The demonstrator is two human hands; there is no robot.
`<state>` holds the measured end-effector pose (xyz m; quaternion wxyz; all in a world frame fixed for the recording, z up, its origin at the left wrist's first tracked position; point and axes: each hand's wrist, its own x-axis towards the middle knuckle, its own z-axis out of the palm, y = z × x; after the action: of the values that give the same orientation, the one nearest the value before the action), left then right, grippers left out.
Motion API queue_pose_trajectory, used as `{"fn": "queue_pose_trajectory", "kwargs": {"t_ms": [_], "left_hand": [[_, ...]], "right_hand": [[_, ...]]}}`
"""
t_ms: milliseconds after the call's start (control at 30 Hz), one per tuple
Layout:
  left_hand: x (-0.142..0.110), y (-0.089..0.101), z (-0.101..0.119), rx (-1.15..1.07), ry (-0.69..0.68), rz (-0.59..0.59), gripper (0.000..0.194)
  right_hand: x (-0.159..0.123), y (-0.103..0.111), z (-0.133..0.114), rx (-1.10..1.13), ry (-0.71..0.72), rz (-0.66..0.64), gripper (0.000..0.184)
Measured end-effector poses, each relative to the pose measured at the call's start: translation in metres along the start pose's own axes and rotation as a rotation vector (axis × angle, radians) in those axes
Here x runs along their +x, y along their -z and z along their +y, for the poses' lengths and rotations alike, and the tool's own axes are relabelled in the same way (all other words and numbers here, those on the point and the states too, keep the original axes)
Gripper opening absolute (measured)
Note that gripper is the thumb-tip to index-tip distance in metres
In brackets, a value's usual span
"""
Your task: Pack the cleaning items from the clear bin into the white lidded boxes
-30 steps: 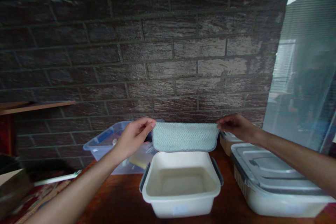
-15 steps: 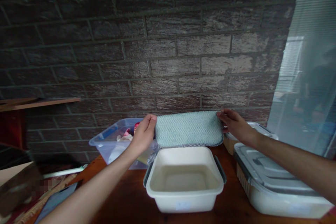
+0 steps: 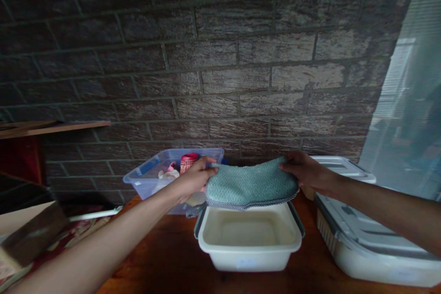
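A light teal textured cloth (image 3: 251, 183) with a dark checked edging hangs between my hands, folded over and sagging a little in the middle. Its left upper corner is pinched in my left hand (image 3: 196, 177), and my right hand (image 3: 305, 171) grips the right upper corner. Below the cloth stands a white plastic tub (image 3: 250, 257) with grey side handles. The cloth covers the tub's back rim; the visible inside looks pale and shows no separate items. A checked strip trails from the cloth's lower left, beside the tub.
Behind my left hand is a clear plastic bin (image 3: 146, 183) holding a red patterned can (image 3: 189, 161) and other items. Grey-lidded containers (image 3: 379, 234) stand on the right of the wooden table (image 3: 165, 248). A cardboard box (image 3: 37, 234) lies at left; a brick wall rises behind.
Both hands have lowered the cloth toward me, over the tub's back rim. Its upper edge was straight and now sags. The camera view has shifted slightly.
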<state>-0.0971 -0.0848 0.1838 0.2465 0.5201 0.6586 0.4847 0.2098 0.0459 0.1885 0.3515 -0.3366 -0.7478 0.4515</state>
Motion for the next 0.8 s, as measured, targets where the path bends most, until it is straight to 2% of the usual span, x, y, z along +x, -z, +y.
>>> {"fn": "queue_pose_trajectory", "kwargs": {"t_ms": [133,300,500,667,800], "left_hand": [[-0.018,0.01,0.0,0.001,0.08,-0.149,0.046],[-0.027,0.004,-0.003,0.23,-0.086,-0.255,0.045],[-0.02,-0.019,-0.009,0.575,-0.308,-0.266,0.036],[-0.019,-0.031,-0.018,0.729,-0.36,-0.341,0.039],[-0.022,-0.035,-0.033,0.791,-0.398,-0.39,0.042]], "right_hand": [[-0.006,0.001,0.002,-0.004,-0.074,-0.119,0.025],[-0.004,-0.01,0.006,-0.225,-0.102,-0.288,0.014],[0.002,-0.034,0.019,-0.395,-0.099,-0.346,0.011],[0.001,-0.047,0.031,-0.541,-0.075,-0.417,0.015],[0.001,-0.058,0.035,-0.697,0.023,-0.439,0.017]]}}
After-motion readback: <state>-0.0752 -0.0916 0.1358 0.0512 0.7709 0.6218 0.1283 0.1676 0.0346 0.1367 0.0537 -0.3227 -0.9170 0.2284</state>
